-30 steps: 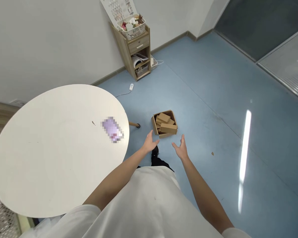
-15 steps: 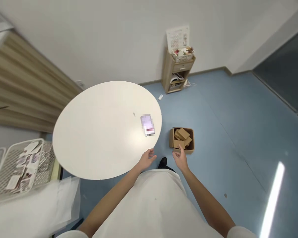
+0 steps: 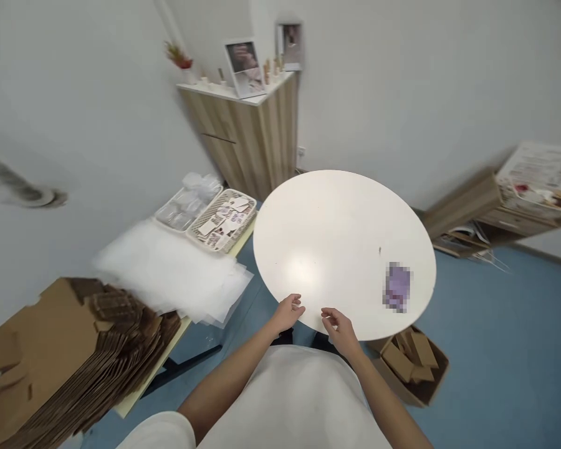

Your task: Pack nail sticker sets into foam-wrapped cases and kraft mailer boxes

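My left hand point(image 3: 290, 312) hovers at the near edge of a white oval table point(image 3: 341, 231), fingers loosely curved and apart, with nothing in it. Just to its right, my right hand point(image 3: 339, 327) is over the same edge, also bare, with thumb and fingers parted. On the table's right part lies a flat purple item point(image 3: 397, 287), blurred into blocks, so its kind cannot be made out. A tiny dark object point(image 3: 380, 250) rests a little beyond it.
Left, a side table holds stacked flat cardboard boxes point(image 3: 51, 349), translucent white sheets point(image 3: 168, 268) and a basket of cards point(image 3: 224, 221) beside a basket of clear plastic point(image 3: 187, 202). An open carton of small boxes point(image 3: 416, 368) sits on the floor at right. A wooden cabinet point(image 3: 243, 131) stands behind.
My view has swung left, bringing the cardboard stack and cabinet into sight. Both hands have moved from near the carton to the table's near edge and are closer together, still holding nothing.
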The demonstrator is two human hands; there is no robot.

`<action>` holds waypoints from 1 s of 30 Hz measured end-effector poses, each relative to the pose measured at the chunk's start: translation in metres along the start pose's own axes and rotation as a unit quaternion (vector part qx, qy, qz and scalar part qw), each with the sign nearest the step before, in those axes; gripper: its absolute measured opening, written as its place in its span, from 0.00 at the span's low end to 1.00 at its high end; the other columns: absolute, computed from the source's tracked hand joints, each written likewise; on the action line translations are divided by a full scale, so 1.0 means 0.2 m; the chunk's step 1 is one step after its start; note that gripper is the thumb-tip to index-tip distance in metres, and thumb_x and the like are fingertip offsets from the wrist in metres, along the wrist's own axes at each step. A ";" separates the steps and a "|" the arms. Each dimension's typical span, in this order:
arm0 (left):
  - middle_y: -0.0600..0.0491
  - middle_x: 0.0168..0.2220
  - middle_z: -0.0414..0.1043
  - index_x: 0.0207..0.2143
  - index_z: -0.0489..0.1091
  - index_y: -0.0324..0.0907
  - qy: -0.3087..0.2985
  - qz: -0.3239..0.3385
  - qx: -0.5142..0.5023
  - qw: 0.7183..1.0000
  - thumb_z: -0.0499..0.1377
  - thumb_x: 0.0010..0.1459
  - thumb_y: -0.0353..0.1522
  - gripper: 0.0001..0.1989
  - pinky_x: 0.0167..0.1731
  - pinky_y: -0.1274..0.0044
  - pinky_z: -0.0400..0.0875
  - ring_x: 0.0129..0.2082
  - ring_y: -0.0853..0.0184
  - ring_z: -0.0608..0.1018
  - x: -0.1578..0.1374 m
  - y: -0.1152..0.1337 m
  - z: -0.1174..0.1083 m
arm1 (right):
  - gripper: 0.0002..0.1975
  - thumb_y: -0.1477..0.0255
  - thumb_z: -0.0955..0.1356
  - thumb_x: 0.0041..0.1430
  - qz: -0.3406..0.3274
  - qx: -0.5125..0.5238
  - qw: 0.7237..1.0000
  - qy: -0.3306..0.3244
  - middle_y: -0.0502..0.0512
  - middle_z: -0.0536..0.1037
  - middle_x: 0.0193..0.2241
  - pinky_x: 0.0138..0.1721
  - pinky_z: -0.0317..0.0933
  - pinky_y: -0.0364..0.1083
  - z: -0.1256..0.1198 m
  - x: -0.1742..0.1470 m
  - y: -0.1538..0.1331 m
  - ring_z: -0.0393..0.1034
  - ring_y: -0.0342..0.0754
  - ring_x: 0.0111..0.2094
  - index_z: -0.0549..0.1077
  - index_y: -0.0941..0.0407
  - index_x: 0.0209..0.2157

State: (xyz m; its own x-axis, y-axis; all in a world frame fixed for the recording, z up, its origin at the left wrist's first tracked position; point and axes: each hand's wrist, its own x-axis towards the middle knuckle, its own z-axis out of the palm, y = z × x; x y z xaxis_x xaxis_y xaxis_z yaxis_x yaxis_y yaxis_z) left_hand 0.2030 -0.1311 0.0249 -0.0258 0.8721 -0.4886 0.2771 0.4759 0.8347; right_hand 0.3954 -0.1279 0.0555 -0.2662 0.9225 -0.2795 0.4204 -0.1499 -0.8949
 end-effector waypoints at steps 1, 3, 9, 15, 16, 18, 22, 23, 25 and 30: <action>0.44 0.42 0.67 0.46 0.62 0.37 0.025 -0.006 -0.012 1.000 0.57 0.48 0.36 0.22 0.38 0.73 0.68 0.36 0.67 0.73 -0.01 -0.02 -0.04 | 0.16 0.62 0.63 0.49 -0.011 -0.012 0.999 -0.030 0.56 0.75 0.35 0.33 0.64 0.48 0.03 0.03 -0.03 0.69 0.48 0.32 0.71 0.54 0.39; 0.44 0.42 0.67 0.45 0.63 0.37 0.068 -0.017 -0.037 0.997 0.57 0.48 0.36 0.22 0.39 0.72 0.67 0.36 0.66 0.73 -0.02 -0.05 -0.11 | 0.16 0.62 0.63 0.50 -0.025 -0.029 0.996 -0.078 0.56 0.75 0.36 0.34 0.64 0.49 0.06 0.10 -0.08 0.69 0.49 0.33 0.71 0.53 0.39; 0.44 0.44 0.66 0.46 0.63 0.39 0.136 -0.060 -0.071 0.986 0.57 0.48 0.39 0.23 0.38 0.72 0.67 0.38 0.65 0.72 -0.15 -0.14 -0.24 | 0.15 0.62 0.62 0.51 -0.016 -0.014 0.989 -0.149 0.56 0.75 0.34 0.38 0.65 0.51 0.14 0.32 -0.10 0.70 0.50 0.34 0.70 0.53 0.38; 0.44 0.45 0.66 0.47 0.62 0.40 0.180 -0.100 -0.068 0.976 0.56 0.47 0.42 0.25 0.37 0.72 0.67 0.38 0.63 0.72 -0.29 -0.21 -0.45 | 0.14 0.62 0.63 0.49 -0.072 -0.050 0.972 -0.218 0.55 0.75 0.34 0.35 0.66 0.51 0.32 0.53 -0.19 0.70 0.50 0.32 0.72 0.52 0.37; 0.44 0.45 0.66 0.47 0.62 0.40 0.193 -0.102 -0.072 0.973 0.56 0.47 0.42 0.26 0.37 0.72 0.67 0.39 0.63 0.72 -0.31 -0.22 -0.49 | 0.15 0.62 0.63 0.49 -0.075 -0.048 0.969 -0.231 0.55 0.75 0.33 0.34 0.66 0.51 0.36 0.56 -0.23 0.70 0.50 0.32 0.71 0.52 0.37; 0.45 0.45 0.66 0.48 0.62 0.41 0.217 -0.096 -0.080 0.968 0.56 0.47 0.43 0.26 0.37 0.73 0.67 0.40 0.63 0.72 -0.34 -0.23 -0.59 | 0.15 0.62 0.63 0.49 -0.083 -0.048 0.963 -0.251 0.55 0.75 0.33 0.35 0.65 0.50 0.46 0.61 -0.30 0.70 0.50 0.32 0.71 0.53 0.37; 0.45 0.45 0.66 0.47 0.62 0.42 0.260 -0.070 -0.079 0.960 0.55 0.47 0.43 0.25 0.36 0.73 0.67 0.38 0.63 0.73 -0.40 -0.26 -0.81 | 0.16 0.62 0.62 0.50 -0.102 -0.058 0.955 -0.273 0.55 0.75 0.35 0.36 0.65 0.50 0.69 0.69 -0.44 0.70 0.49 0.33 0.69 0.54 0.39; 0.45 0.45 0.67 0.47 0.62 0.42 0.272 -0.064 -0.083 0.957 0.55 0.47 0.42 0.25 0.35 0.74 0.67 0.38 0.63 0.73 -0.41 -0.28 -0.86 | 0.16 0.62 0.62 0.50 -0.110 -0.059 0.953 -0.275 0.55 0.74 0.35 0.36 0.65 0.50 0.76 0.70 -0.48 0.70 0.49 0.34 0.69 0.54 0.39; 0.46 0.43 0.67 0.46 0.63 0.42 0.295 -0.057 -0.090 0.950 0.55 0.47 0.42 0.23 0.34 0.74 0.67 0.36 0.65 0.73 -0.42 -0.33 -0.96 | 0.16 0.62 0.61 0.51 -0.131 -0.064 0.950 -0.278 0.55 0.74 0.35 0.36 0.65 0.50 0.87 0.71 -0.55 0.70 0.48 0.34 0.69 0.54 0.40; 0.48 0.42 0.68 0.45 0.64 0.43 0.317 -0.023 -0.052 0.947 0.56 0.47 0.39 0.21 0.34 0.74 0.67 0.36 0.65 0.73 -0.38 -0.39 -1.13 | 0.16 0.65 0.62 0.50 -0.188 -0.104 0.934 -0.286 0.54 0.74 0.35 0.34 0.64 0.49 1.08 0.69 -0.65 0.69 0.47 0.30 0.70 0.54 0.40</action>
State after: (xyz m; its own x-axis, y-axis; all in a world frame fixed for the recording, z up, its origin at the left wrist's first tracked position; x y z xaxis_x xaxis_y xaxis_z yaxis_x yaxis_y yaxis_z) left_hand -0.0333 -0.2085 0.0542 -0.6158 0.7273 -0.3030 0.1661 0.4957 0.8525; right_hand 0.1162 -0.0578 0.0585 -0.8237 0.5463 -0.1520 0.3473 0.2741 -0.8968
